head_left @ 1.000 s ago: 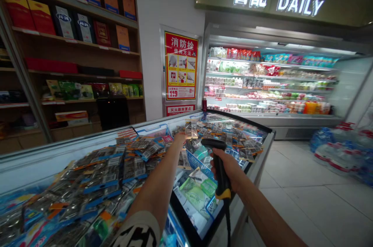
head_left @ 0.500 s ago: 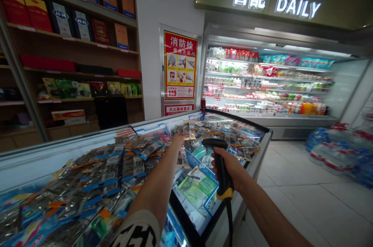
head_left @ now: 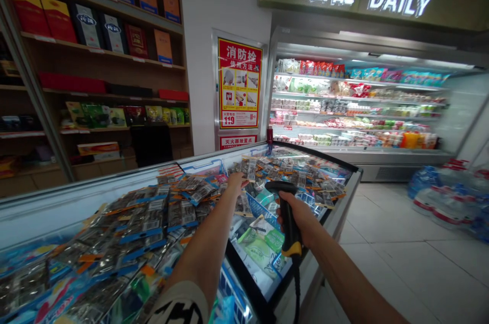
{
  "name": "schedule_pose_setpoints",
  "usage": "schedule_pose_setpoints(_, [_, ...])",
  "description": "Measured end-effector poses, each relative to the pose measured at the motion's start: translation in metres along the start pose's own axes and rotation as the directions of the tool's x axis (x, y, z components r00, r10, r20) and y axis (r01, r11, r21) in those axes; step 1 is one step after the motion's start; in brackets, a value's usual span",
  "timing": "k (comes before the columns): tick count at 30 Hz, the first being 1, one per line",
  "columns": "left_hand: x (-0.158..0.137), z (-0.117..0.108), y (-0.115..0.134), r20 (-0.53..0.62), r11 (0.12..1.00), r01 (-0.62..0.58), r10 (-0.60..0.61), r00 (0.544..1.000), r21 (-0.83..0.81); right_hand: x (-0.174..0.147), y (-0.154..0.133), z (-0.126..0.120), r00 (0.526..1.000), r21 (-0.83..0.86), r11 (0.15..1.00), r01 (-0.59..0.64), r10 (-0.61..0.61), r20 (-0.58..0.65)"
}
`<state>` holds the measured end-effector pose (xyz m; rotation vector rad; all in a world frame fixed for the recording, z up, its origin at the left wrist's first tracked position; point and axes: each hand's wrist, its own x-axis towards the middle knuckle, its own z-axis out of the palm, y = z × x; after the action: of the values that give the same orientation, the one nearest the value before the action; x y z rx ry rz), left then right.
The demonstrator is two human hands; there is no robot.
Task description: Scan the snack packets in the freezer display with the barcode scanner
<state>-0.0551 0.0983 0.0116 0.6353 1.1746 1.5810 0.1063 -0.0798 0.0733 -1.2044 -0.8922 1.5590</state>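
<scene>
My right hand (head_left: 296,214) is wrapped round the handle of a black and yellow barcode scanner (head_left: 291,230), whose cable hangs down. The scanner head points left, toward my other hand. With its arm stretched forward over the freezer, my left hand (head_left: 236,181) pinches a small clear packet with dark contents (head_left: 250,168). Many similar packets (head_left: 148,212) lie piled on the glass top to the left of my arm. More packets (head_left: 305,173) are spread over the right part of the top.
Under the freezer glass (head_left: 244,258) are blue baskets (head_left: 263,209) and a green bag (head_left: 260,240). Boxed goods stand on the left shelves (head_left: 103,51). An open chiller (head_left: 359,156) is at the back, and bundled water bottles (head_left: 445,191) sit on the floor at right.
The packet and my left hand sit slightly lower against the other packets. The view has shifted a little to the left. My right hand keeps its grip on the scanner.
</scene>
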Motion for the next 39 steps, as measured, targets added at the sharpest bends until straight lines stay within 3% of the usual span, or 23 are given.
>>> schedule_pose_setpoints(4, [-0.006,0.001,0.003,-0.034,0.993,0.067,-0.070,0.997,-0.099,0.006,0.004,0.003,0.999,-0.027,0.999,0.041,-0.042,-0.021])
schedule_pose_setpoints(10, [-0.016,0.000,0.002,0.038,0.985,0.037,-0.031,0.999,-0.170,0.005,0.006,0.005,0.999,-0.039,0.998,0.045,-0.046,-0.026])
schedule_pose_setpoints(15, [-0.015,-0.001,0.000,-0.007,0.989,0.021,-0.023,1.000,-0.148,-0.009,-0.001,-0.001,1.000,-0.026,0.999,0.020,-0.020,0.007])
schedule_pose_setpoints(24, [-0.006,-0.005,-0.008,0.018,0.999,-0.021,0.022,1.000,-0.042,-0.028,-0.012,-0.003,0.997,0.024,1.000,-0.012,0.010,0.076])
schedule_pose_setpoints(29, [-0.011,-0.005,-0.004,0.022,0.995,-0.003,0.005,1.000,-0.097,-0.031,-0.017,0.001,0.993,0.076,0.996,-0.053,0.045,0.111])
schedule_pose_setpoints(39, [-0.019,-0.008,0.000,0.045,0.999,0.008,-0.006,0.999,-0.038,-0.027,-0.019,-0.003,0.994,0.122,0.991,-0.055,0.042,0.102])
